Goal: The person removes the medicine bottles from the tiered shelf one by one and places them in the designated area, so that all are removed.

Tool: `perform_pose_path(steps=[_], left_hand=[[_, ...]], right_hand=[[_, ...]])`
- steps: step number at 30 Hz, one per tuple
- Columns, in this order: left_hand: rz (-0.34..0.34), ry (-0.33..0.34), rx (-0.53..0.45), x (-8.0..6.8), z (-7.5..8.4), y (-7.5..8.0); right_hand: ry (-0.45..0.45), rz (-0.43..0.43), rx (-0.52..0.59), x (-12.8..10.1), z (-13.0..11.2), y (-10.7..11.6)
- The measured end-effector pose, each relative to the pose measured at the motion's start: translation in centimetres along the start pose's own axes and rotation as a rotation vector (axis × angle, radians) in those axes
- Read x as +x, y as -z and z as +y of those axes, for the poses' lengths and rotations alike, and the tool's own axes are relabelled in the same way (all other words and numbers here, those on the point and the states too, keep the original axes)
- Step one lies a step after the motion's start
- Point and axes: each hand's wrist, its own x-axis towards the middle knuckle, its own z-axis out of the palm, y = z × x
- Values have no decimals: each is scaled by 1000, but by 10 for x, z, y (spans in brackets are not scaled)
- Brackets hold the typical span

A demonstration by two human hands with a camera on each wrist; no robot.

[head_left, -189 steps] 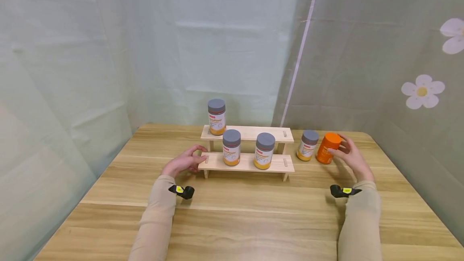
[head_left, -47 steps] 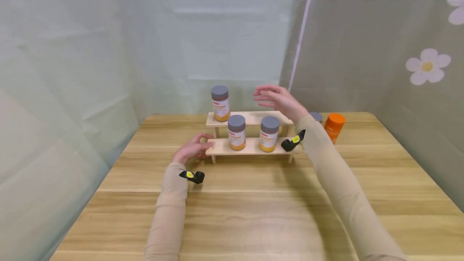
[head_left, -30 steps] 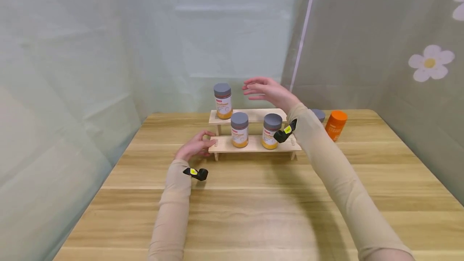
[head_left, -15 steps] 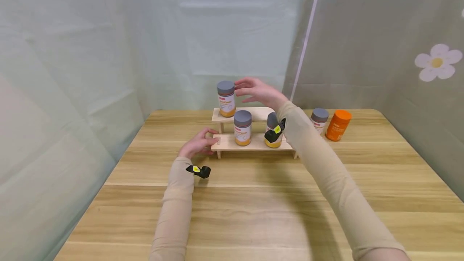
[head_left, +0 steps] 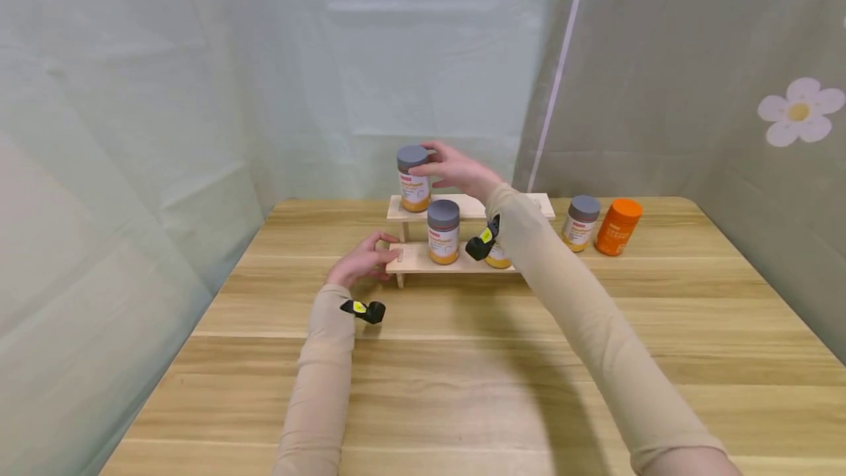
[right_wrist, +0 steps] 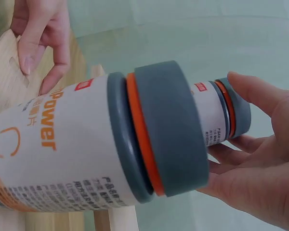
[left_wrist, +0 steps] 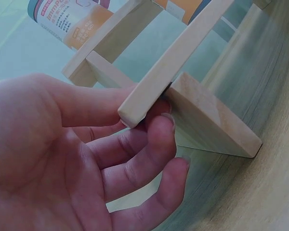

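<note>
On the top shelf (head_left: 463, 206), the upright bottle (head_left: 413, 179) meets the right hand (head_left: 456, 167).

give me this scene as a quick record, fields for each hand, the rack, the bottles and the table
right hand: right hand has its grip round the top-tier bottle, fingers at the grey lid
left hand: left hand pinches the left end of the rack's lower tier
rack: two-tier wooden rack, upright on the table
lower tier: front bottle; another partly hidden behind the right arm
off rack: grey-lidded bottle beside orange bottle, right of the rack
</note>
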Motion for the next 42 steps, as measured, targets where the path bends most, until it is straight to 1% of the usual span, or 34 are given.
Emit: perform_pose_path(steps=[5, 13, 19, 24, 28, 30, 35, 42], left_hand=[[-9, 0, 1, -1, 1, -2], [-7, 9, 6, -1, 2, 0], [-5, 15, 6, 2, 2, 0], [-12, 20, 4, 3, 2, -2], [-16, 16, 8, 4, 2, -2], [-17, 4, 17, 5, 2, -1], [-20, -13, 37, 5, 1, -1], [-19, -3, 35, 4, -4, 1]], right_hand=[[20, 11, -54, 1, 0, -2], [57, 72, -106, 0, 1, -4], [62, 80, -75, 0, 2, -2], [62, 87, -44, -6, 2, 3], [67, 120, -51, -11, -1, 9], [76, 137, -57, -13, -2, 12], [100, 172, -40, -22, -4, 18], [110, 203, -6, -30, -4, 22]])
